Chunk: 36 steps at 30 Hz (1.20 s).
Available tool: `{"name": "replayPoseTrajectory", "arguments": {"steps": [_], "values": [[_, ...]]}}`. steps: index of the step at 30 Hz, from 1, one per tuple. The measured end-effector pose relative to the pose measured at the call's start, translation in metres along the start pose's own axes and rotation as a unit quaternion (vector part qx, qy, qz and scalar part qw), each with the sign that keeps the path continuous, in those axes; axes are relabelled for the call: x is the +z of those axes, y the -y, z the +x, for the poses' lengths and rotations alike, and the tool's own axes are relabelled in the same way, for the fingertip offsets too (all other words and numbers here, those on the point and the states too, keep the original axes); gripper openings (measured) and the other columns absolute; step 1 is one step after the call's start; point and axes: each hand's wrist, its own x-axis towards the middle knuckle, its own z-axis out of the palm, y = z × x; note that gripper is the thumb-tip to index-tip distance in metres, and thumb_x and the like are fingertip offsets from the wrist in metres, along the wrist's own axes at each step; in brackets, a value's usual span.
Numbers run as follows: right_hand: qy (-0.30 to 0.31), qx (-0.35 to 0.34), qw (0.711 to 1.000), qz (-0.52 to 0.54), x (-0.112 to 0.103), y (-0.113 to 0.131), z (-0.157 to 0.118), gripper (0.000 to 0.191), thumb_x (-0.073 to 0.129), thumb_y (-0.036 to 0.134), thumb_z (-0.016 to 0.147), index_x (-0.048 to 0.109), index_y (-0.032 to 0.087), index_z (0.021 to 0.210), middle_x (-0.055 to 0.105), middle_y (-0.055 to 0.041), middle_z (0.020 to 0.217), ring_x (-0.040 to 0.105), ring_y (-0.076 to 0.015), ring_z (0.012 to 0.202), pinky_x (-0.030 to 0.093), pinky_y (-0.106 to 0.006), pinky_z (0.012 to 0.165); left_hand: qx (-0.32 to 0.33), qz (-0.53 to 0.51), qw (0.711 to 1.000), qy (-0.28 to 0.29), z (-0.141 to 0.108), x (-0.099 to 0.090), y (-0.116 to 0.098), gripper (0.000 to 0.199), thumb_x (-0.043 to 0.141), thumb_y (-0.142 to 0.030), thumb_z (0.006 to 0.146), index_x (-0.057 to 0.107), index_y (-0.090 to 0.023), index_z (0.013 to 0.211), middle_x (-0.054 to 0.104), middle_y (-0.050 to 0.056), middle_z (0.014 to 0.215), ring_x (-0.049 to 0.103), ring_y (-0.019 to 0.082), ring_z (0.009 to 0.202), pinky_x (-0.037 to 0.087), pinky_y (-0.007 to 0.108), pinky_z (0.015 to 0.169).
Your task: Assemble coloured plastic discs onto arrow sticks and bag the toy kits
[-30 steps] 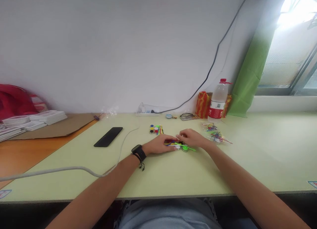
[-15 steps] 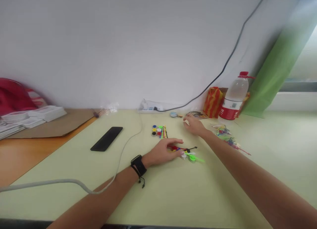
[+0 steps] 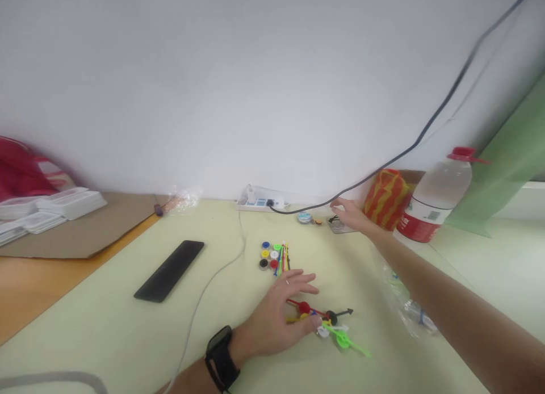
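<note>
The left hand (image 3: 276, 317) lies low over the worktop (image 3: 238, 371), its thumb and fingers spread apart, thumb tip at the pile of coloured arrows (image 3: 343, 340); the right hand (image 3: 351, 213) is over a flat card (image 3: 341, 229) near the wall, fingers slightly bent, its grip unclear; small round discs (image 3: 265, 254) sit beside thin coloured sticks (image 3: 283, 259), beyond the left hand.

Black phone (image 3: 169, 271), red-capped bottle (image 3: 434, 196) beside striped red-and-yellow bag (image 3: 385, 198), white power strip (image 3: 262, 202).
</note>
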Motion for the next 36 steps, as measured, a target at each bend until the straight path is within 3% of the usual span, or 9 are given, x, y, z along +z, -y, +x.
{"name": "replayPoseTrajectory", "arguments": {"steps": [6,11,15,20,25,30,31,34,36], "values": [[0.063,-0.042,0.997,0.027,0.023,0.002,0.010,0.033,0.049,0.030,0.097,0.073,0.025,0.120,0.074,-0.0081,0.122,0.056,-0.0298,0.126,0.038,-0.043,0.109,0.045,0.008,0.997,-0.066,0.002,-0.005,-0.006,0.031,0.078,-0.028,0.082,0.072,-0.033,0.112,0.070,0.009,0.131,0.052,0.034,0.136,0.043,0.062,0.113],[0.077,-0.038,0.995,0.047,0.025,0.001,0.013,0.039,0.045,0.034,0.098,0.075,0.018,0.119,0.070,-0.0127,0.132,0.054,-0.0303,0.131,0.038,-0.043,0.112,0.048,-0.013,0.995,-0.089,0.006,-0.012,-0.009,0.026,0.075,-0.021,0.082,0.072,-0.030,0.106,0.074,0.008,0.114,0.061,0.031,0.116,0.048,0.055,0.106],[0.081,-0.030,0.994,0.069,0.026,0.010,0.008,0.040,0.048,0.035,0.097,0.072,0.022,0.127,0.068,-0.0103,0.137,0.050,-0.0308,0.138,0.030,-0.046,0.118,0.046,-0.027,0.993,-0.103,0.006,-0.011,-0.004,0.026,0.074,-0.020,0.082,0.071,-0.027,0.107,0.073,0.007,0.108,0.062,0.027,0.108,0.046,0.050,0.106],[0.072,0.024,0.991,0.113,0.032,0.026,0.006,0.037,0.053,0.038,0.093,0.079,0.016,0.107,0.075,-0.0162,0.122,0.059,-0.0374,0.128,0.038,-0.050,0.112,0.031,-0.040,0.991,-0.121,0.004,-0.008,0.001,0.019,0.071,-0.020,0.083,0.070,-0.025,0.102,0.071,0.007,0.101,0.062,0.026,0.104,0.046,0.049,0.104],[-0.006,0.097,0.979,0.179,0.020,0.037,-0.011,0.036,0.057,0.041,0.089,0.079,0.016,0.103,0.076,-0.0162,0.119,0.065,-0.0339,0.121,0.046,-0.045,0.106,0.019,-0.055,0.987,-0.150,0.005,-0.010,0.006,0.010,0.068,-0.024,0.087,0.070,-0.024,0.097,0.071,0.007,0.097,0.062,0.027,0.101,0.045,0.049,0.102],[-0.105,0.118,0.959,0.237,-0.002,0.048,-0.064,0.040,0.062,0.047,0.088,0.077,0.016,0.108,0.077,-0.0143,0.114,0.071,-0.0299,0.108,0.055,-0.041,0.094,0.007,-0.067,0.984,-0.167,0.008,-0.013,0.010,0.006,0.066,-0.028,0.091,0.069,-0.024,0.094,0.072,0.007,0.097,0.063,0.028,0.101,0.047,0.048,0.097],[-0.139,0.125,0.950,0.251,-0.005,0.050,-0.076,0.044,0.065,0.051,0.086,0.076,0.015,0.109,0.078,-0.0144,0.112,0.072,-0.0301,0.106,0.057,-0.041,0.091,0.007,-0.065,0.983,-0.170,0.009,-0.013,0.010,0.007,0.066,-0.029,0.091,0.069,-0.024,0.094,0.072,0.007,0.097,0.063,0.028,0.101,0.047,0.047,0.096],[-0.270,0.143,0.876,0.374,-0.017,0.052,-0.108,0.047,0.081,0.055,0.071,0.074,0.016,0.096,0.078,-0.0127,0.094,0.073,-0.0288,0.088,0.060,-0.041,0.078,0.016,-0.055,0.982,-0.181,0.010,-0.012,0.011,0.007,0.064,-0.029,0.093,0.068,-0.023,0.095,0.072,0.007,0.097,0.063,0.027,0.099,0.048,0.046,0.094],[-0.280,0.135,0.853,0.419,-0.028,0.053,-0.122,0.042,0.085,0.052,0.068,0.070,0.019,0.089,0.076,-0.0085,0.086,0.072,-0.0252,0.080,0.059,-0.039,0.073,0.033,-0.040,0.980,-0.191,0.010,-0.012,0.011,0.008,0.064,-0.029,0.093,0.067,-0.022,0.096,0.071,0.007,0.097,0.063,0.026,0.097,0.048,0.043,0.090]]}}
